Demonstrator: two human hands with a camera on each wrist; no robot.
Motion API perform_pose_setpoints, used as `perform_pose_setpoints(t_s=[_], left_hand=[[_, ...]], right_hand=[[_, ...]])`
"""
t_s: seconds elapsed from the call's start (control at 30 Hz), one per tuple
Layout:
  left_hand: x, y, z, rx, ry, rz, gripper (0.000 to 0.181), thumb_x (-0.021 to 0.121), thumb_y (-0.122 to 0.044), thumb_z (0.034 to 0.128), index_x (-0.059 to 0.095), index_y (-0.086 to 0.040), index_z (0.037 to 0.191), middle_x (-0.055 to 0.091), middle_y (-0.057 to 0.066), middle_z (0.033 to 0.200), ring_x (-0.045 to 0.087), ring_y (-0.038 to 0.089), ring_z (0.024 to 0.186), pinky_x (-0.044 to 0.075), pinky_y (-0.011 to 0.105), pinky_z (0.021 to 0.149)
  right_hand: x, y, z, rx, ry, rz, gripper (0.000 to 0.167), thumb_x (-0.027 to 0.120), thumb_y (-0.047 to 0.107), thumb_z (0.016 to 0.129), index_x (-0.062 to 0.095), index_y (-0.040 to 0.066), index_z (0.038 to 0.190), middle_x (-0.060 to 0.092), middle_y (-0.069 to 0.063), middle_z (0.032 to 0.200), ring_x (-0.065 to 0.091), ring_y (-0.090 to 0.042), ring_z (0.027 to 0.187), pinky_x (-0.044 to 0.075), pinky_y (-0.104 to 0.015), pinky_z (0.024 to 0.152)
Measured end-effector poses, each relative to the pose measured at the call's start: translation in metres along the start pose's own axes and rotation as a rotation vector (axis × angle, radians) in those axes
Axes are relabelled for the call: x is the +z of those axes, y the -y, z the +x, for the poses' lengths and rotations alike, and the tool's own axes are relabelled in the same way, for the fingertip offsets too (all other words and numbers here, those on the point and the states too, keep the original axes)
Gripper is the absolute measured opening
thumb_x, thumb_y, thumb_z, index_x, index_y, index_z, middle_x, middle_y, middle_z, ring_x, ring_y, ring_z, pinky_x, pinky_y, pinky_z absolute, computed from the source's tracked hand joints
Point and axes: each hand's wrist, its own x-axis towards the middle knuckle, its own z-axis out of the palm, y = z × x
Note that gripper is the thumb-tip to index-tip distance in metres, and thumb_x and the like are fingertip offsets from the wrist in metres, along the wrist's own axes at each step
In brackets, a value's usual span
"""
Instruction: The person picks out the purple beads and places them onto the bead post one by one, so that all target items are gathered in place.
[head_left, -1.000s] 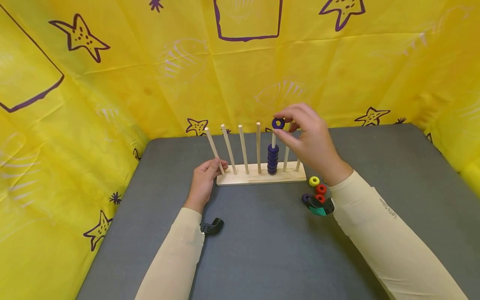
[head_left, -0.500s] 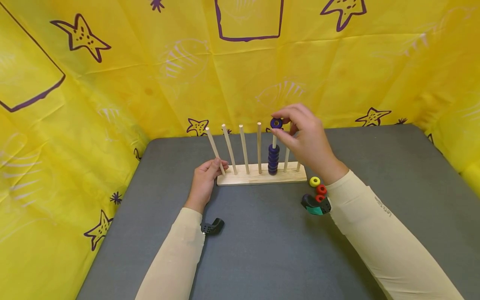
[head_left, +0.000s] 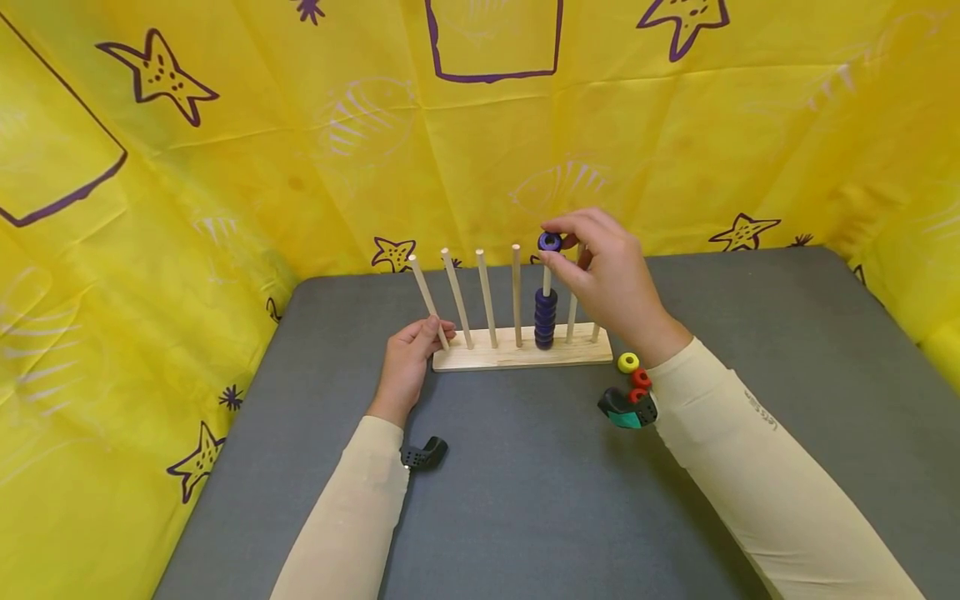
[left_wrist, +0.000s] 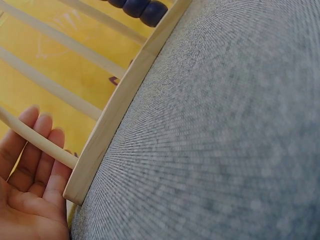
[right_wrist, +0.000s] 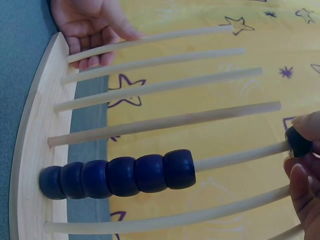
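Note:
A wooden peg rack (head_left: 487, 358) with several upright pegs stands on the grey table. Dark blue beads (head_left: 545, 321) are stacked on the fifth peg from the left. In the head view my right hand (head_left: 611, 258) pinches one more dark blue bead (head_left: 550, 242) between thumb and fingers at that peg's tip. The right wrist view shows this held bead (right_wrist: 298, 142) against the peg's end, apart from the stack. My left hand (head_left: 408, 362) holds the leftmost peg (head_left: 423, 287) low down near the base, its fingers behind the peg in the left wrist view.
A yellow bead (head_left: 628, 362) and red beads (head_left: 641, 380) lie on the table right of the rack, partly covered by the right wrist's camera band (head_left: 628, 410). Yellow patterned cloth (head_left: 480, 150) hangs behind and beside the table (head_left: 517, 500).
My right hand has shifted slightly left with the blue bead, which has tipped and come over the fifth peg's tip. The left hand and the rack keep their place.

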Motion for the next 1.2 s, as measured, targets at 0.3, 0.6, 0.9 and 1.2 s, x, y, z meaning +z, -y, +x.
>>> perform_pose_setpoints(t_s=[0.3, 0.6, 0.9, 1.2], left_hand=[[-0.0002, -0.0007, -0.0005, 0.002, 0.003, 0.004, 0.044, 0.064, -0.03, 0.1137, 0.075, 0.012, 0.116, 0.074, 0.028, 0.114, 0.071, 0.035, 0.111, 0.057, 0.038, 0.101], [-0.0002, -0.0008, -0.0007, -0.007, 0.001, 0.012, 0.043, 0.062, -0.03, 0.1143, 0.075, 0.012, 0.117, 0.075, 0.026, 0.114, 0.071, 0.034, 0.111, 0.057, 0.038, 0.1], [0.0002, -0.002, -0.0007, -0.015, 0.002, 0.026, 0.038, 0.059, -0.023, 0.1161, 0.075, 0.011, 0.117, 0.074, 0.027, 0.115, 0.07, 0.034, 0.113, 0.056, 0.038, 0.102], [-0.0003, -0.0014, -0.0009, -0.023, 0.004, 0.029, 0.039, 0.059, -0.025, 0.1162, 0.076, 0.01, 0.118, 0.074, 0.026, 0.116, 0.07, 0.035, 0.115, 0.055, 0.036, 0.103]], right_hand=[[0.0005, 0.0006, 0.0008, 0.047, 0.02, -0.008, 0.025, 0.081, 0.004, 0.1, 0.076, -0.002, 0.124, 0.071, -0.011, 0.115, 0.063, -0.021, 0.095, 0.048, -0.032, 0.071], [0.0001, 0.0004, 0.0016, 0.07, 0.067, -0.051, 0.027, 0.081, 0.007, 0.101, 0.076, -0.002, 0.126, 0.072, -0.011, 0.117, 0.062, -0.023, 0.094, 0.049, -0.037, 0.071], [-0.0012, 0.0018, 0.0009, 0.074, 0.077, -0.032, 0.026, 0.081, 0.01, 0.101, 0.077, 0.001, 0.125, 0.071, -0.01, 0.116, 0.06, -0.025, 0.085, 0.048, -0.038, 0.071], [-0.0071, 0.0008, -0.0021, 0.09, 0.085, 0.093, 0.029, 0.081, 0.01, 0.101, 0.075, 0.002, 0.129, 0.071, -0.007, 0.12, 0.062, -0.021, 0.104, 0.053, -0.031, 0.081]])
